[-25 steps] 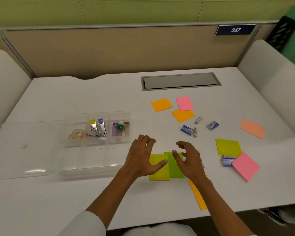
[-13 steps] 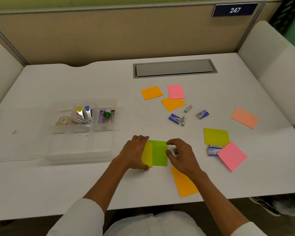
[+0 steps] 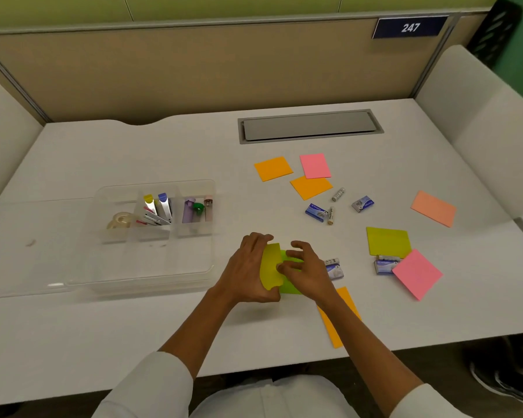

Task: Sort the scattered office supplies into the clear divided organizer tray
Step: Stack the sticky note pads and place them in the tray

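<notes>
my left hand (image 3: 249, 268) curls round the yellow note (image 3: 271, 267), bowing it; my right hand (image 3: 307, 271) pins the green note (image 3: 290, 286) beside the organizer tray (image 3: 151, 279). squeezing harder could crease it.

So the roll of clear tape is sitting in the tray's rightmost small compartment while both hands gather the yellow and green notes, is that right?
Not quite: the head view shows the tape roll in the leftmost small compartment of the tray, not the rightmost. The rest holds: the left hand and right hand are gathering the yellow note and green note.
</notes>
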Action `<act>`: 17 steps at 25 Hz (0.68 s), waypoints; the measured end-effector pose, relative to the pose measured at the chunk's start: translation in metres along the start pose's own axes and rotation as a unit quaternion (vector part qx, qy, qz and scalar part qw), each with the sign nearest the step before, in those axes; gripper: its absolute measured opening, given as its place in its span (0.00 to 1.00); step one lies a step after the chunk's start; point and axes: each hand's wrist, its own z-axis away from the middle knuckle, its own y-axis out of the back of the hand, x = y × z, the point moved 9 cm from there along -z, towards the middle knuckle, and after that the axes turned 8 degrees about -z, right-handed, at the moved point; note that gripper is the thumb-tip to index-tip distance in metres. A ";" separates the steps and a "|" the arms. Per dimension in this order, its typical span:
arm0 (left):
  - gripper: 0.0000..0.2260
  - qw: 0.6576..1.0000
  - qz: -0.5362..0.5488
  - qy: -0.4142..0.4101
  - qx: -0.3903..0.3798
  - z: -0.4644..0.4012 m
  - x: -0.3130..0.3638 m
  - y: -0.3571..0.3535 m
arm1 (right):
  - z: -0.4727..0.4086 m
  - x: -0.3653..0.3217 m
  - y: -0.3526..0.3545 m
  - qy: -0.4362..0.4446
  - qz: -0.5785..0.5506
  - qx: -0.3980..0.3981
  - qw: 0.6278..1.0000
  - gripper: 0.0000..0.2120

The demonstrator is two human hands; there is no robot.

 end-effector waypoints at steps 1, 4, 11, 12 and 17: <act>0.45 1.000 0.009 -0.004 0.010 0.000 0.001 0.004 | 0.001 0.006 -0.004 -0.049 -0.072 0.001 0.996 0.25; 0.51 0.998 0.054 0.015 0.006 0.002 -0.006 0.008 | 0.006 0.008 -0.015 -0.081 -0.189 -0.010 0.979 0.15; 0.24 0.870 0.394 0.292 -0.056 0.016 -0.048 -0.024 | 0.011 0.000 -0.004 -0.059 -0.278 0.093 0.954 0.09; 0.17 0.860 0.412 0.296 -0.066 0.017 -0.048 -0.027 | 0.012 0.000 -0.006 -0.058 -0.272 0.093 0.956 0.09; 0.05 0.830 0.452 0.326 -0.021 0.020 -0.064 -0.023 | 0.017 -0.009 0.027 0.025 -0.094 0.171 0.980 0.07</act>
